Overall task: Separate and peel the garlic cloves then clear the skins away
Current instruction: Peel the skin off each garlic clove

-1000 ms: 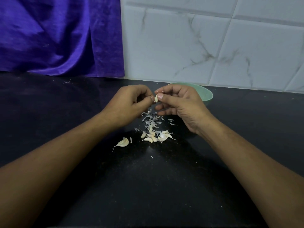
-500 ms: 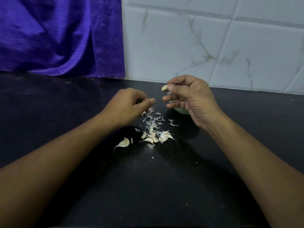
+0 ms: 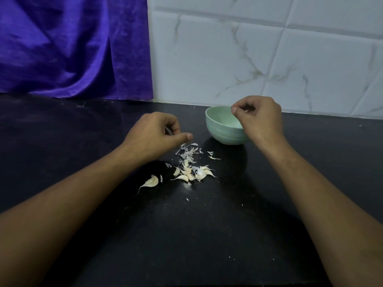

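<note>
The right hand [image 3: 259, 119] has swung from the skins [image 3: 187, 152] to above the bowl [image 3: 219, 129], curled, its clove unseen; the left hand [image 3: 157, 133] is curled, contents unclear. One more clove likely peeled.

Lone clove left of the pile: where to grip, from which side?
Pinch the lone clove across its plump body, coming straight down from above. It lies flat on the counter, apart from the pile, so both sides look free. Its thin tail, pointing lower left, looks too flimsy to hold.
</note>
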The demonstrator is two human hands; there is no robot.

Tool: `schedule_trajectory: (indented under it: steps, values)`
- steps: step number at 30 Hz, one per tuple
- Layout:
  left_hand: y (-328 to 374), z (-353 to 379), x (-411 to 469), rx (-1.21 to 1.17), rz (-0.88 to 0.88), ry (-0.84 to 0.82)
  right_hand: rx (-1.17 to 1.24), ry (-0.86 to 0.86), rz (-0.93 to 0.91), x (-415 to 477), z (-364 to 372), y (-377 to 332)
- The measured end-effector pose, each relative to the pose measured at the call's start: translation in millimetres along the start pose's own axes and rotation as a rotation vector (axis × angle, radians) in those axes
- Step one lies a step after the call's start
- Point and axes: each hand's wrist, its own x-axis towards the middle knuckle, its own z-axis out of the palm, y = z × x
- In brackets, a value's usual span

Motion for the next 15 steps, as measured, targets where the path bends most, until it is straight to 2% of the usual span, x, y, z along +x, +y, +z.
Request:
schedule_trajectory:
  steps: [3,6,10,15]
  values:
    - [1,0,0,-0.033,0.015,0.011,0.005,0.012,-0.037,-1,-3,-5]
    - [0,-1,1,-0.023,0.006,0.011,0.114,-0.029,-0.072,-6,-6,-19]
    - [-4,-3,3,0.010,-0.019,0.012,0.248,-0.285,-0.160,-19,0,-37]
    - [-5,-5,5,0.027,-0.027,0.044,0.174,-0.666,-0.191,-29,10,-39]
